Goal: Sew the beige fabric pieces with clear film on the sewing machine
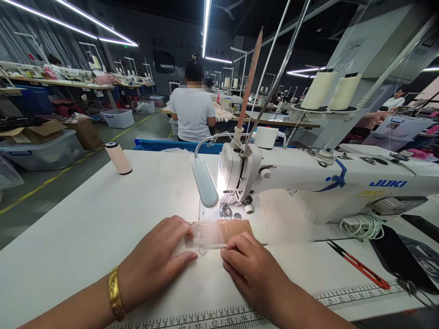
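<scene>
A small clear plastic piece (pixel 206 235) with a brown part (pixel 236 229) at its right end lies on the white table, just in front of the sewing machine's needle area (pixel 225 211). My left hand (pixel 159 256) holds the left end of the clear piece between thumb and fingers; a gold bracelet (pixel 115 292) is on that wrist. At the lower right edge of the same piece, the fingers of my right hand (pixel 252 265) are pinched together. Sheer pale fabric (pixel 286 219) lies to the right, under the machine arm.
A white JUKI machine (pixel 295 169) spans the right side. Red-handled snips (pixel 363 269), a black phone-like object (pixel 398 256) and coiled cord (pixel 360 227) lie at right. A thread cone (pixel 118 158) stands back left. Printed ruler (pixel 219 320) runs along the front. A person (pixel 192 112) sits ahead.
</scene>
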Demonstrator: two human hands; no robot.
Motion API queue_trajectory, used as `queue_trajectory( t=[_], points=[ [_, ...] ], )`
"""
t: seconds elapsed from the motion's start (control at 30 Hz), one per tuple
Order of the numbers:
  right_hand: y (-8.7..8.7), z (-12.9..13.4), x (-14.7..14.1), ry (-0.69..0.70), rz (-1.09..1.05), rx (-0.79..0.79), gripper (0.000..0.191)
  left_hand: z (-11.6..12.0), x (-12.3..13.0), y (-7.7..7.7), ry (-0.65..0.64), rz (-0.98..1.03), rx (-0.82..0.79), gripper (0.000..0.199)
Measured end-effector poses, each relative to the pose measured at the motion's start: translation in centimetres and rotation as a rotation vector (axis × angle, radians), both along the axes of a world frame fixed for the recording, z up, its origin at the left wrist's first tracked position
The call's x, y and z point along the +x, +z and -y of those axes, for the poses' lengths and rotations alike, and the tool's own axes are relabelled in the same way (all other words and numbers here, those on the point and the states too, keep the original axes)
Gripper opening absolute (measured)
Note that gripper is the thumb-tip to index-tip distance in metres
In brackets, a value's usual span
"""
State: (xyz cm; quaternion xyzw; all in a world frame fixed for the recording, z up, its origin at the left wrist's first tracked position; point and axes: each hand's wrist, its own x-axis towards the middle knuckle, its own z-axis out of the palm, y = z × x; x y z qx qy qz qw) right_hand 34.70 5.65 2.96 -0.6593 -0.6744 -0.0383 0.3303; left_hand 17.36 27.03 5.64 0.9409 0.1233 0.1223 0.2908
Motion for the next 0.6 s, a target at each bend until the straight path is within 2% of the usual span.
queue_trajectory(
  t=[0.2, 0.27, 0.3, 0.37, 0.43, 0.5, 0.53, 0.6],
  points=[
    [-0.4, -0.3, 0.2, 0.033, 0.034, 0.06, 0.018, 1.7, -1.4, 0.3, -0.076, 0.083, 0.095, 0.012],
    [0.1, -0.2, 0.1, 0.068, 0.026, 0.059, 0.017, 2.4, -1.9, 0.7, -0.162, 0.032, 0.082, 0.008],
    [0.5, 0.0, 0.0, 0.08, -0.009, 0.027, 0.017, 2.7, -2.0, 0.9, -0.213, -0.013, 0.061, 0.009],
    [1.8, 0.4, -0.1, 0.069, -0.191, -0.12, 0.016, 2.8, -2.0, 1.7, -0.269, -0.108, -0.059, 0.025],
    [3.3, 0.7, 0.0, 0.027, -0.504, -0.335, 0.016, 2.4, -1.5, 2.8, -0.239, -0.195, -0.273, 0.033],
    [4.5, 0.7, 0.4, -0.022, -0.759, -0.469, 0.02, 1.5, -0.6, 4.0, -0.185, -0.292, -0.466, 0.04],
    [4.8, 0.5, 0.6, -0.057, -0.788, -0.491, 0.022, 1.0, -0.2, 4.4, -0.158, -0.328, -0.497, 0.041],
    [4.8, 0.0, 1.3, -0.139, -0.673, -0.482, 0.02, 0.1, 0.6, 5.0, -0.087, -0.305, -0.394, 0.036]
  ],
)
